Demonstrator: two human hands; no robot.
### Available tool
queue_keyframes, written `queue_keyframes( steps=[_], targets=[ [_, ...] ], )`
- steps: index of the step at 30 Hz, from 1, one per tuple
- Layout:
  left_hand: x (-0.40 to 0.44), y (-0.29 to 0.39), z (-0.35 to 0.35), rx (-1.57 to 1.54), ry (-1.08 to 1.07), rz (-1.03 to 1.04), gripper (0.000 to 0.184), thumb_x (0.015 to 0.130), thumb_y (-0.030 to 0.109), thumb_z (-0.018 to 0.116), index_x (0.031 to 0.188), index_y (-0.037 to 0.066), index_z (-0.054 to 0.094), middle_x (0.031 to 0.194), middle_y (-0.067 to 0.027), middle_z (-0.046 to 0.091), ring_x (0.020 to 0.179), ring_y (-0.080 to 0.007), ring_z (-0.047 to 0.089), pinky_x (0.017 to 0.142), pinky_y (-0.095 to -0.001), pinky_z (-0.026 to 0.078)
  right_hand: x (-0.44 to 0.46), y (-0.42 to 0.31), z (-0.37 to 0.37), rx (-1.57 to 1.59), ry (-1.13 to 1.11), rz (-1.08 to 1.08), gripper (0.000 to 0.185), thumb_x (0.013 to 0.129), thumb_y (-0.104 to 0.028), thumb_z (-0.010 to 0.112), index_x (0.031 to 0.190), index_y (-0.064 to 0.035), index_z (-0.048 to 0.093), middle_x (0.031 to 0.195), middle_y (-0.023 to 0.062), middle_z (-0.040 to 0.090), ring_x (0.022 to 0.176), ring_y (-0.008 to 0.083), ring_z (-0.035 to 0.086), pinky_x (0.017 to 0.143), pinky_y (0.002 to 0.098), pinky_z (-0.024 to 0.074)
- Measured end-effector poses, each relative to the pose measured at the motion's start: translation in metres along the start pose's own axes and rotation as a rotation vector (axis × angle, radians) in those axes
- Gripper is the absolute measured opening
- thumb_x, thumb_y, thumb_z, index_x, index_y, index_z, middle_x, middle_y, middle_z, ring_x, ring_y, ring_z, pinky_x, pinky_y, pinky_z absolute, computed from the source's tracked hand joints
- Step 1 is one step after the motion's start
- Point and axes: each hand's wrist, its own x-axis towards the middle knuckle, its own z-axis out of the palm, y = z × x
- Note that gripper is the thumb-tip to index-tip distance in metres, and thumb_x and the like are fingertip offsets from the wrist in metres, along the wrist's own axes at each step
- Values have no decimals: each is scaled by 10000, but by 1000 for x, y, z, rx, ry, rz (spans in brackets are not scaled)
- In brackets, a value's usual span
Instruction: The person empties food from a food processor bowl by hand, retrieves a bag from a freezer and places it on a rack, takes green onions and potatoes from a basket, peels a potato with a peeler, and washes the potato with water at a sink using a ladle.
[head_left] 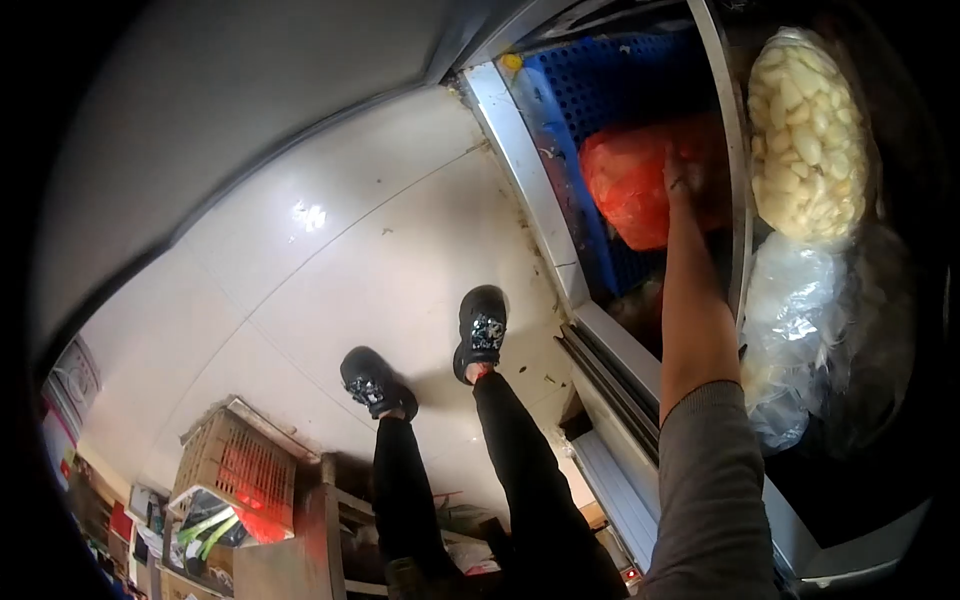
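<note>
My right hand (684,178) reaches into the open fridge compartment and is closed on a red plastic bag (625,185). Its fingers are partly lost in shadow and against the bag. The bulging bag sits in a blue perforated plastic basket (565,95); what is inside the bag cannot be made out. My left hand is out of view.
On the shelf at right lie a clear bag of peeled garlic cloves (808,135) and another clear plastic bag (795,335). A fridge door (260,90) fills the upper left. Lower left, a woven crate (235,465) stands on the tiled floor (330,250).
</note>
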Motion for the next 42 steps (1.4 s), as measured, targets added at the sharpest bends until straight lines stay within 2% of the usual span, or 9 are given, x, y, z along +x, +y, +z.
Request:
queue_keyframes(
  steps=[3, 9, 15, 21, 28, 34, 36, 39, 42],
  targets=[
    [9, -2, 9, -7, -15, -16, 678, 730, 116, 622, 1334, -22, 348, 1369, -212, 367, 1297, -333, 319, 1057, -452, 258, 7, -2, 12, 52, 16, 77, 607, 869, -494, 507, 1353, -160, 356, 1368, 94, 391, 1250, 293, 384, 1052, 492, 284],
    [13, -3, 8, -8, -44, -25, 663, 736, 92, 608, 1332, -30, 343, 1368, -215, 365, 1293, -331, 322, 1056, -451, 256, -13, 66, 53, 992, -113, 11, 624, 838, -413, 592, 1356, -164, 350, 1370, 91, 389, 1238, 263, 399, 1028, 471, 340],
    [12, -2, 0, -14, -42, -19, 649, 742, 69, 595, 1329, -38, 339, 1366, -218, 363, 1290, -328, 326, 1056, -450, 254, -67, 113, 55, 2080, -751, 376, 650, 806, -372, 649, 1350, -168, 358, 1370, 91, 390, 1246, 269, 388, 1021, 469, 352],
    [14, 1, 3, -51, -43, -17, 635, 749, 46, 581, 1326, -47, 334, 1365, -221, 361, 1287, -326, 329, 1056, -449, 252, -89, 118, 50, 1932, -604, 262, 728, 706, -284, 764, 1321, -159, 395, 1350, 76, 417, 1238, 270, 399, 994, 466, 388],
    [59, 40, 9, -189, -36, 196, 619, 756, 18, 565, 1323, -56, 329, 1364, -224, 359, 1283, -323, 333, 1056, -448, 249, -78, 116, 76, 1978, -613, 770, 610, 697, -313, 765, 1221, -151, 497, 1243, 46, 522, 1084, 247, 510, 805, 370, 466],
    [200, 126, 144, -688, -130, 541, 518, 824, -16, 565, 1312, 72, 415, 1301, -129, 453, 1170, -227, 476, 948, -356, 402, -126, 56, 94, 2115, -706, 669, 476, 752, -369, 708, 1140, -150, 542, 1092, 23, 582, 962, 198, 539, 744, 333, 456],
    [249, 156, 201, -1045, -243, 378, 474, 847, 12, 584, 1293, 68, 435, 1241, -79, 501, 1133, -163, 487, 913, -326, 424, -157, 26, 85, 2164, -619, 621, 475, 776, -371, 694, 1159, -148, 524, 1053, 16, 573, 946, 165, 521, 739, 323, 454],
    [312, 206, 247, -1364, -421, -84, 517, 894, 440, 502, 1253, 69, 466, 1187, -50, 530, 1074, -176, 514, 922, -330, 411, -213, -8, 63, 2201, -616, 783, 352, 858, -244, 616, 1177, -140, 510, 1085, 6, 562, 958, 145, 506, 787, 324, 440],
    [321, 246, 238, -2043, -605, -76, 568, 895, 487, 464, 1248, 42, 448, 1195, -60, 528, 1084, -192, 507, 917, -354, 426, -253, -13, 27, 2166, -696, 821, 329, 857, -156, 603, 1170, -115, 510, 1042, 6, 567, 933, 141, 509, 807, 315, 430]
  ],
)
